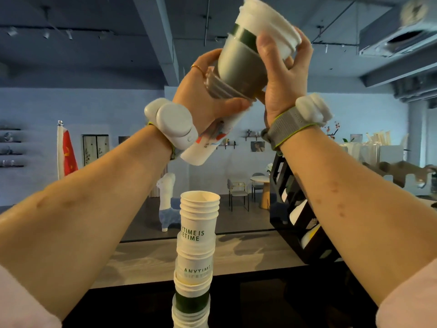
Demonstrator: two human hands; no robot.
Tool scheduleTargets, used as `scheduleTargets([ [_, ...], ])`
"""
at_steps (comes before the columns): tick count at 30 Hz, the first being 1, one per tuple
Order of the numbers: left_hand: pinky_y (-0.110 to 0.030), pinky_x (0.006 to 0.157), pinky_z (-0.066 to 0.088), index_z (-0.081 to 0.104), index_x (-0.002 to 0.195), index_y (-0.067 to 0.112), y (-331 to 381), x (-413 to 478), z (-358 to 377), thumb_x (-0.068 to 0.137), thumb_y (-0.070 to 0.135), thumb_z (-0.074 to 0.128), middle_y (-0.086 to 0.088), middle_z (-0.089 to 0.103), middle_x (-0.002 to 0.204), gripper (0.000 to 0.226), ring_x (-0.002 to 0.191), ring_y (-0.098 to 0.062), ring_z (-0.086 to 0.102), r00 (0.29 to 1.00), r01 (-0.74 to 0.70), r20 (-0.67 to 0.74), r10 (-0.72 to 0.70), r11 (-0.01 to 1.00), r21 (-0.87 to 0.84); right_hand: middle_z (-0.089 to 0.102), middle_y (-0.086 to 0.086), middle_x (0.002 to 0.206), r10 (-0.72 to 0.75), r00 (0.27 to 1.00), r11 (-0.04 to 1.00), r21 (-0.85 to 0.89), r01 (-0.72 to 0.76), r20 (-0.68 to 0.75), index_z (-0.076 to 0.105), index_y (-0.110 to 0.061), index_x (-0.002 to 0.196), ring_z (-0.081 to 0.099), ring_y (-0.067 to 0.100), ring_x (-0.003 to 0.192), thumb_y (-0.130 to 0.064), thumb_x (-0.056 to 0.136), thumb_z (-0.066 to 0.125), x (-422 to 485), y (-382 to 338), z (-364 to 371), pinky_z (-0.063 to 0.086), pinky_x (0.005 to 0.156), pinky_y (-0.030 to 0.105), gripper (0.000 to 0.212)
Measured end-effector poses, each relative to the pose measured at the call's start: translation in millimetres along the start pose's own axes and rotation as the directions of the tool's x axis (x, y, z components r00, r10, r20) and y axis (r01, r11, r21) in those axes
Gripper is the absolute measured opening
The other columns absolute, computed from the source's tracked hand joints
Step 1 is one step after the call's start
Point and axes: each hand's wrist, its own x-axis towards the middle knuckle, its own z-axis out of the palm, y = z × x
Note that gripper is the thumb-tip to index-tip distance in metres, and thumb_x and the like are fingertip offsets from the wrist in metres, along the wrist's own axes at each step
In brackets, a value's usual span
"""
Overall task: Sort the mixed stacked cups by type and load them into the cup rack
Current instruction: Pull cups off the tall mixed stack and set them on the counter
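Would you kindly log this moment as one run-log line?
raised stack: tilted, overhead | left hand: grips lower cups | right hand: grips upper cups | standing stack: upright below | cup rack: at right

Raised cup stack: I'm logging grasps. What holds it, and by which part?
Both hands hold the raised cup stack: the left hand grips its lower end around the ribbed rims, the right hand its upper end.

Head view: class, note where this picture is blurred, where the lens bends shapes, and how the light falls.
In the head view, the ceiling unit at top right is smeared by blur; the wide lens stretches both forearms; the light is dim and bluish, yet the print on the standing cup stack reads sharp, and soft shadows lie on the counter.
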Motion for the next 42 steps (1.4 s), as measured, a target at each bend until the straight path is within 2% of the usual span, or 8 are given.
scheduleTargets([
  [4,0.010,0.063,0.035,0.035,0.138,0.028,36,1,-3,0.067,0.041,0.079,0.017,0.052,0.109,0.085,0.083,0.008,0.052,1.000,-0.020,0.018,0.017,0.989,0.150,0.056,0.010,0.101,0.060,0.997,0.993,0.106,-0.056,-0.043,0.034,-0.001,0.130,0.063,0.022,0.087,-0.026,0.078,0.070,9,-17,-11,0.059,0.074,0.034,0.068],
  [7,0.007,0.058,0.040,0.034,0.138,0.031,60,-7,-2,0.071,0.050,0.072,0.020,0.054,0.103,0.080,0.082,0.007,0.055,0.996,0.025,0.079,-0.035,0.992,0.122,0.056,0.022,0.118,0.145,0.989,0.982,0.119,-0.145,0.007,0.040,-0.004,0.128,0.061,0.040,0.105,-0.041,0.063,0.077,8,-29,-22,0.057,0.080,0.050,0.083],
  [10,-0.009,0.071,0.053,0.041,0.134,0.029,72,-23,5,0.070,0.052,0.074,0.015,0.063,0.105,0.076,0.085,0.001,0.065,0.985,0.128,0.119,-0.123,0.991,-0.039,0.048,0.030,0.133,0.268,0.950,0.949,0.123,-0.289,0.162,0.037,-0.003,0.136,0.058,0.045,0.113,-0.053,0.048,0.086,8,-32,-38,0.051,0.088,0.059,0.112],
  [14,-0.038,0.087,0.057,0.049,0.129,0.019,64,-52,35,0.058,0.045,0.079,-0.002,0.069,0.110,0.081,0.093,-0.016,0.070,0.951,0.289,0.205,-0.233,0.904,-0.315,0.046,0.035,0.134,0.344,0.893,0.923,0.071,-0.378,0.289,0.041,0.004,0.135,0.050,0.049,0.120,-0.053,0.057,0.082,-4,-26,-67,0.044,0.098,0.062,0.105],
  [19,-0.041,0.085,0.057,0.044,0.132,0.017,32,-104,84,0.060,0.027,0.078,-0.007,0.070,0.107,0.081,0.093,-0.022,0.070,0.878,0.477,0.295,-0.377,0.729,-0.491,0.050,0.035,0.128,0.490,0.859,0.871,-0.114,-0.477,0.147,0.042,0.005,0.130,0.056,0.047,0.113,-0.049,0.061,0.081,-57,-10,-104,0.048,0.092,0.062,0.095],
  [27,-0.036,0.087,0.055,0.049,0.128,0.015,-22,-200,161,0.050,0.032,0.083,-0.010,0.069,0.111,0.086,0.100,-0.021,0.068,0.787,0.615,0.360,-0.501,0.597,-0.515,0.061,0.000,0.086,0.558,0.829,0.772,-0.376,-0.513,0.014,0.048,-0.004,0.117,0.064,-0.003,0.067,-0.010,0.087,0.065,-143,13,-172,0.052,0.061,0.016,0.036],
  [34,-0.025,0.089,0.052,0.033,0.140,0.026,-73,-326,226,0.057,0.032,0.084,0.005,0.062,0.123,0.097,0.110,-0.008,0.062,0.606,0.795,0.500,-0.619,0.489,-0.359,0.056,-0.007,0.098,0.700,0.699,0.497,-0.603,-0.624,-0.146,0.044,-0.023,0.113,0.057,0.004,0.087,-0.025,0.075,0.077,-259,59,-238,0.050,0.069,0.013,0.050],
  [42,-0.028,0.103,0.038,0.013,0.146,0.030,-115,-425,245,0.070,0.005,0.079,0.006,0.043,0.133,0.104,0.127,-0.013,0.042,0.454,0.878,0.536,-0.712,0.458,-0.136,0.049,-0.013,0.096,0.694,0.624,0.377,-0.557,-0.740,-0.359,0.041,-0.017,0.113,0.051,-0.001,0.085,-0.020,0.077,0.076,-336,91,-273,0.043,0.059,0.002,0.050],
])
